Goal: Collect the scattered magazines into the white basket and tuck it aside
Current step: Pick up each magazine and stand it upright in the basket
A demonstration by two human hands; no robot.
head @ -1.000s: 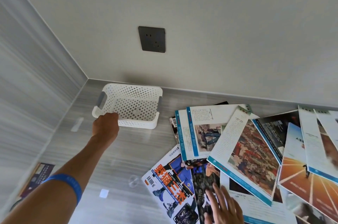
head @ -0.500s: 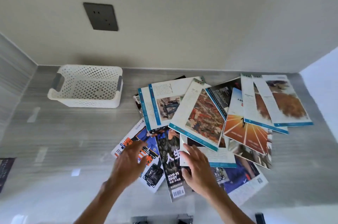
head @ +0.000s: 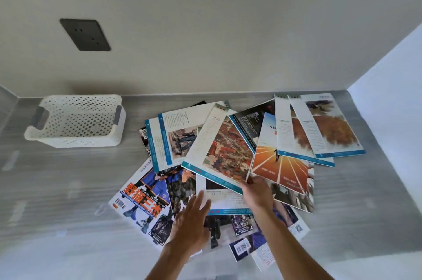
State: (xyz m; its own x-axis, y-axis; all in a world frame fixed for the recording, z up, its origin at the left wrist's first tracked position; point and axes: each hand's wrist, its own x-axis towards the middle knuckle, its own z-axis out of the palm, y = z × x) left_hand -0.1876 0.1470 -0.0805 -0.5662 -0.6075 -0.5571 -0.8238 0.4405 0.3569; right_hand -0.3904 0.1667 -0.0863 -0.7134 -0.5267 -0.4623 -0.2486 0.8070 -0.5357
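Glossy paper covers most of the grey table [head: 57,188]: the magazines [head: 228,154] lie fanned and overlapping from the centre out toward 2 o'clock, none yet in the white basket [head: 75,121], which stands empty at 10 o'clock, well apart from the pile's left edge. Each issue looks thin, light and floppy, and the coated covers will likely slide over one another (a whole armful could slip out sideways). A sound hold, I judge, is along a spine or a squared-up edge, with the stack gathered first and a palm beneath it.

The left hand [head: 191,222] is spread flat, fingers apart, pressing on the near sheets at 6 o'clock and gripping nothing. The right hand [head: 258,190] reaches to the lower corner of the painted-scene magazine [head: 221,154]; its fingers curl at that edge, but whether they pinch it I cannot tell.

Readable print is scant: large orange Chinese characters, upside down, on the basketball magazine [head: 141,204] at 7 o'clock, plus barcodes. The smaller text is too fine to read.
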